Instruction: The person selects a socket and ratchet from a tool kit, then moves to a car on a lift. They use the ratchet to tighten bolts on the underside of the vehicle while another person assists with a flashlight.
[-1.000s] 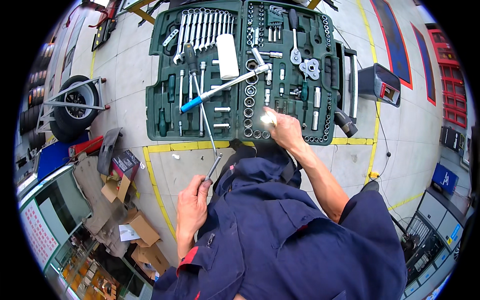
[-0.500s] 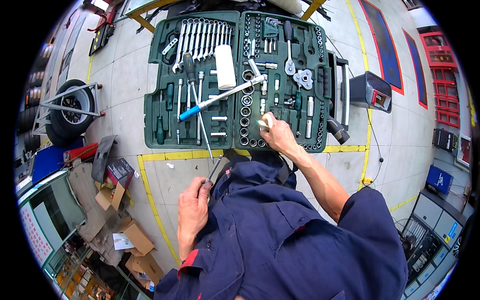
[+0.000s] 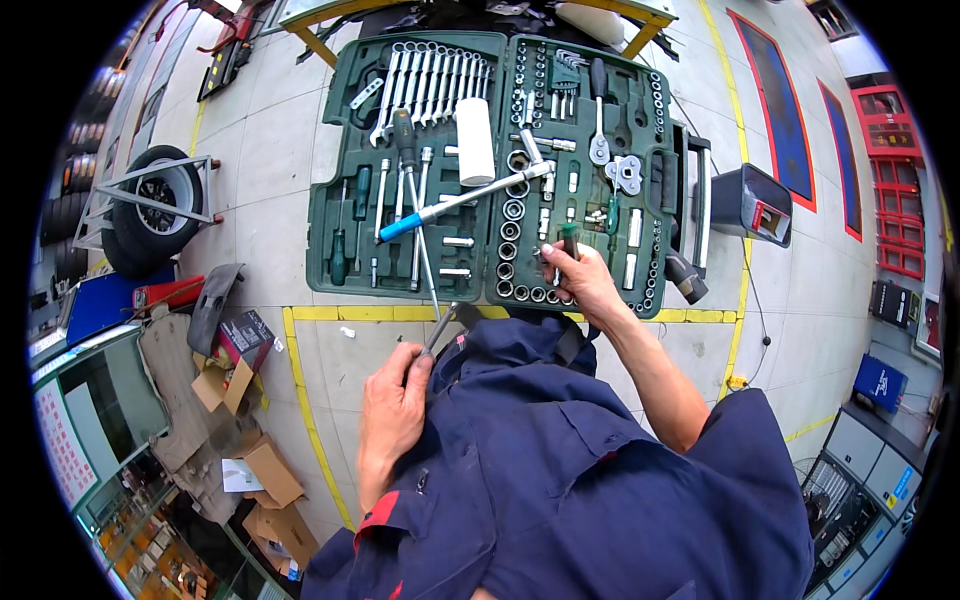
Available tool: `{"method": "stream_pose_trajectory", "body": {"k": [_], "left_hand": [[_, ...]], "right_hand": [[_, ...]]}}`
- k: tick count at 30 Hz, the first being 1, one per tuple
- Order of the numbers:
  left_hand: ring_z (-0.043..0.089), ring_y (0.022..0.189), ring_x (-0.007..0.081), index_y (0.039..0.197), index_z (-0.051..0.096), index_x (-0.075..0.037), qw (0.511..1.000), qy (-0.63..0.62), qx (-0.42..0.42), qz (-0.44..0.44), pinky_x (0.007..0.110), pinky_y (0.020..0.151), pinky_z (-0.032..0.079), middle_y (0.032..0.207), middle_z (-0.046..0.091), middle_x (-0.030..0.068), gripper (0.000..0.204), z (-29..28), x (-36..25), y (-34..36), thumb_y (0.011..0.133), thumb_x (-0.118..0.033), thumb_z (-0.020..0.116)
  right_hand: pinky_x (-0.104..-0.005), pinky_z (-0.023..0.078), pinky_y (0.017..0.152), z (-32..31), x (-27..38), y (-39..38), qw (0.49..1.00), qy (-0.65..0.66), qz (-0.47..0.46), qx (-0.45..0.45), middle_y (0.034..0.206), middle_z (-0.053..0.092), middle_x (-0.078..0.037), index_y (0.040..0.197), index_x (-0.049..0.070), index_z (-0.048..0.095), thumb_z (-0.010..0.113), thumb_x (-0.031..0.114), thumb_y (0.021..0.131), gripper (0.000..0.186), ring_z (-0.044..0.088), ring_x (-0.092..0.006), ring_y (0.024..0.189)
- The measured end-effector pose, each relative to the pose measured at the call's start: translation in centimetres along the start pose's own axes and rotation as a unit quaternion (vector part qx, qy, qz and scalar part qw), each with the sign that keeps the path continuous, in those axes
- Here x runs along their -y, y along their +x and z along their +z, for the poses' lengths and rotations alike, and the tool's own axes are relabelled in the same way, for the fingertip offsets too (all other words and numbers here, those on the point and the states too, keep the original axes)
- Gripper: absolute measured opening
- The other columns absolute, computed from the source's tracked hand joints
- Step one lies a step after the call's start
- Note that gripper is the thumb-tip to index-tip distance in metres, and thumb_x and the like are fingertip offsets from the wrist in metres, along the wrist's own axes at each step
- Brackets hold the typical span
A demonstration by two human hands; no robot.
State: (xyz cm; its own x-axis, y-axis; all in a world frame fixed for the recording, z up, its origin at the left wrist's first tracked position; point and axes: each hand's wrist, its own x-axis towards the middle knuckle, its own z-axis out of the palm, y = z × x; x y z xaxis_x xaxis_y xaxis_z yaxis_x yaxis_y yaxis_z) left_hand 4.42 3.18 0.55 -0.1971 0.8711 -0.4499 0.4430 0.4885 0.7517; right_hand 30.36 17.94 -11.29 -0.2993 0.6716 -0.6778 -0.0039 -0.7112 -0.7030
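In front of me an open green tool case [image 3: 497,292] holds sockets, wrenches and drivers. My right hand [image 3: 590,282], over the lower part of its right half, is closed on a small driver with a dark green handle [image 3: 569,236]. Fingers partly hide its metal end. My left hand [image 3: 393,402] wraps round a slim grey rod-like tool [image 3: 441,327], just below the case; its exact kind is unclear. Across the case's middle lie a breaker bar with a blue grip [image 3: 400,228], a white roll [image 3: 475,143] and a long screwdriver [image 3: 404,135].
A black bin [image 3: 742,200] stands right of the case, beside its carrying handle. A mounted wheel [image 3: 160,205] on a metal frame is at the left. Cardboard boxes [image 3: 270,472] lie lower left. A yellow-legged bench [image 3: 318,45] stands behind the case.
The view has shifted slightly, so the case sits farther right. My right hand has turned, and the driver's green handle now points up where a pale blur showed. My left hand keeps its rod.
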Motion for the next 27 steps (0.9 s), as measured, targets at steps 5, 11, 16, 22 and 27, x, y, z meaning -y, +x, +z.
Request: {"method": "stream_pose_trajectory", "body": {"k": [5, 11, 16, 22, 27], "left_hand": [[0.061, 0.065, 0.028, 0.1, 0.059, -0.001, 0.997, -0.057, -0.028, 0.04, 0.035, 0.062, 0.047, 0.076, 0.064, 0.0142, 0.018, 1.4, -1.0, 1.4, 0.101, -0.018, 0.055], [0.065, 0.067, 0.0308, 0.102, 0.059, -0.002, 0.995, -0.054, -0.026, 0.085, 0.036, 0.063, 0.049, 0.075, 0.065, 0.0144, 0.024, 0.8, -3.4, 2.3, 0.103, -0.025, 0.055], [0.062, 0.064, 0.0347, 0.102, 0.059, -0.002, 0.993, -0.031, -0.034, 0.111, 0.039, 0.06, 0.047, 0.071, 0.062, 0.0156, 0.022, 0.6, -3.1, 1.7, 0.102, -0.024, 0.056], [0.061, 0.065, 0.0388, 0.101, 0.059, -0.003, 0.992, -0.025, -0.034, 0.115, 0.042, 0.059, 0.045, 0.072, 0.061, 0.0185, 0.018, 0.7, -3.2, 1.1, 0.1, -0.021, 0.058], [0.061, 0.066, 0.0399, 0.101, 0.059, -0.003, 0.992, -0.025, -0.042, 0.116, 0.043, 0.059, 0.045, 0.072, 0.061, 0.0188, 0.018, 0.7, -3.2, 1.1, 0.1, -0.021, 0.058]], "right_hand": [[-0.0211, 0.04, 0.055, 3.7, 1.1, -2.2, 0.955, 0.269, 0.009, 0.128, 0.089, 0.063, -0.008, 0.108, 0.003, 0.06, 0.066, 0.008, 0.092, 0.018, 0.044, -0.0028, 0.059], [-0.0193, 0.04, 0.06, 7.0, 4.7, -4.2, 0.94, 0.253, -0.017, 0.229, 0.096, 0.062, -0.011, 0.13, -0.003, 0.053, 0.063, 0.008, 0.095, 0.038, 0.041, -0.0034, 0.063], [-0.0187, 0.037, 0.056, 7.4, 5.2, -4.3, 0.929, 0.279, -0.04, 0.24, 0.098, 0.064, -0.011, 0.123, 0.003, 0.054, 0.058, 0.014, 0.101, 0.025, 0.039, -0.0026, 0.063], [-0.0205, 0.037, 0.061, 8.9, 5.6, -4.6, 0.948, 0.198, -0.142, 0.207, 0.108, 0.066, -0.015, 0.118, 0.005, 0.053, 0.053, 0.026, 0.105, 0.024, 0.037, -0.0057, 0.064], [-0.0198, 0.038, 0.06, 8.9, 5.5, -4.3, 0.928, 0.295, -0.086, 0.209, 0.102, 0.065, -0.011, 0.111, 0.003, 0.058, 0.059, 0.033, 0.1, 0.032, 0.04, -0.0057, 0.065]]}}
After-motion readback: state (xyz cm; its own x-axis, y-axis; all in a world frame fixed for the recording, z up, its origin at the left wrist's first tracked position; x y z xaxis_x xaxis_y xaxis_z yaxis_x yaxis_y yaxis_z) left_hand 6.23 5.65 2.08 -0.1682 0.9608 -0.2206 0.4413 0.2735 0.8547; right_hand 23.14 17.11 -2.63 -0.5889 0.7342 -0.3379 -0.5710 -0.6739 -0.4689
